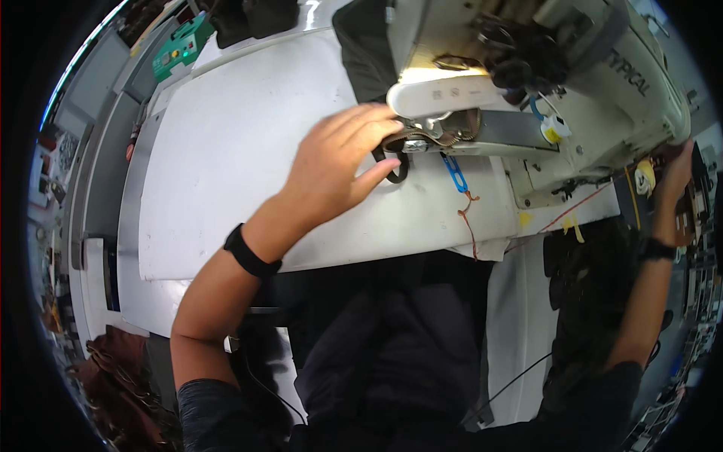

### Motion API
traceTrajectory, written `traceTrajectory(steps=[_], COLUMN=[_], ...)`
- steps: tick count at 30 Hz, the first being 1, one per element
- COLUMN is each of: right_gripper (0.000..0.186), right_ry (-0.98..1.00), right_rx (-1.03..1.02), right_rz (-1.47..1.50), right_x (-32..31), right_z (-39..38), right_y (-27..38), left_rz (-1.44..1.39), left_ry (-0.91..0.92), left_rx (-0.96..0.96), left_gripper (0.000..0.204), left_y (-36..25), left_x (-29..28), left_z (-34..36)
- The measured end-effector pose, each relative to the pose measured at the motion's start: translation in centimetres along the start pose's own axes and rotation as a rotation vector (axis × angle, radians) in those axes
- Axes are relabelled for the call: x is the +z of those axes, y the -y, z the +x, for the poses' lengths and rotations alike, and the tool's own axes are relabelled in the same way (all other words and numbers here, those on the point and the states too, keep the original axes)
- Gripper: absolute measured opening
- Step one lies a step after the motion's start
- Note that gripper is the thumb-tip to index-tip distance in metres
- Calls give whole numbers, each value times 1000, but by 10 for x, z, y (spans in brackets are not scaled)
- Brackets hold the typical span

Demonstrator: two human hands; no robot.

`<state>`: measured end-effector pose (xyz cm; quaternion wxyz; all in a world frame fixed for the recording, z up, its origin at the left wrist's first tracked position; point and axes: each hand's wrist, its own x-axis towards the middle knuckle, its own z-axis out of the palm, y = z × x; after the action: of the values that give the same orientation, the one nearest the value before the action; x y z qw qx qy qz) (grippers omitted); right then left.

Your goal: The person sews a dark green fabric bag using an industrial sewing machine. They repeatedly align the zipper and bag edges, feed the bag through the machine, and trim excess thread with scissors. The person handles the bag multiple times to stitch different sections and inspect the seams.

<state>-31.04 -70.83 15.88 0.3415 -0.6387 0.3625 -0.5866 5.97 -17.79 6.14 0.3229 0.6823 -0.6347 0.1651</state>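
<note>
My left hand [331, 158] reaches over the white table, its fingers stretched out and its thumb apart. The fingertips meet the near end of a dark brown piece with a toothed, zipper-like edge [468, 126], which lies on the narrow arm of a sewing machine [595, 113]. A dark loop [399, 172] hangs beside my thumb. Whether the fingers pinch the piece is hard to see. At the machine's far right end, my right hand [675, 172] rests against its end, where the handwheel would be; its fingers are partly hidden and small in the picture.
Blue thread snips [455, 173] on an orange cord lie below the machine arm. Black fabric [361, 53] lies behind it. A lamp lights the needle area. A green box-shaped device [183, 47] stands at the back left. Brown material [120, 377] hangs at lower left.
</note>
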Motion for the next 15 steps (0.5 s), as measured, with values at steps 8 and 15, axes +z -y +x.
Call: traceTrajectory(steps=[8,15], right_gripper=[74,78], right_ry=[-222,-18], right_rx=[-285,-39], right_rz=[-309,-455], right_x=[27,6], right_z=[5,49], right_y=[49,67], left_rz=[335,330], left_ry=[184,-137], left_rx=[327,382], left_gripper=[61,37], left_y=[43,72], left_x=[0,33], left_z=[29,47])
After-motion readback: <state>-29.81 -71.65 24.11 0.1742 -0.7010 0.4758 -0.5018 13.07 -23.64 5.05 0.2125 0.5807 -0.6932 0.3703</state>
